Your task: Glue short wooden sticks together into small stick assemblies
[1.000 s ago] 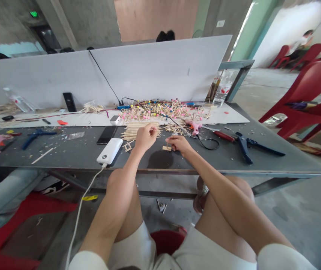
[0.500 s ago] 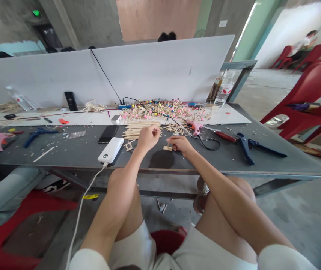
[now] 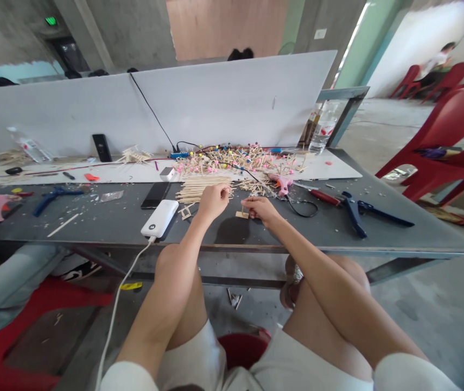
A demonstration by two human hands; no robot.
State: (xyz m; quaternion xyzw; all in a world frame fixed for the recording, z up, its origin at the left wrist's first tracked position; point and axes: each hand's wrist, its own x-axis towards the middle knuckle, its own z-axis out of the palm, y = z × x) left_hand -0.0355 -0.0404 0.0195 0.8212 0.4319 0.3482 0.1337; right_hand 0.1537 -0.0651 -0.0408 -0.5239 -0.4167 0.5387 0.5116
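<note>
Head view: hardly anything has moved. On a littered dark-grey table [image 3: 109, 222] in a bare concrete room [image 3: 129, 32], the right hand [image 3: 261, 209] pinches a thin upright wooden stick [image 3: 243, 207] at a small flat pale-wood rectangle [image 3: 240, 215]; left hand [image 3: 214, 200] curled, contents unclear

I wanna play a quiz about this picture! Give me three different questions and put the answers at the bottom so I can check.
1. Pick one: which thing is nearest to the white power bank?
A) the clear bottle at the far right
B) the dark phone
C) the red-handled tool

2. True or false: the left hand is gripping the white power bank.

3. Fill in the blank: the small wooden piece is at the fingertips of the ____ hand.

Key:
1. B
2. False; the left hand is beside the row of sticks.
3. Right; the right hand has its fingertips there.
</note>
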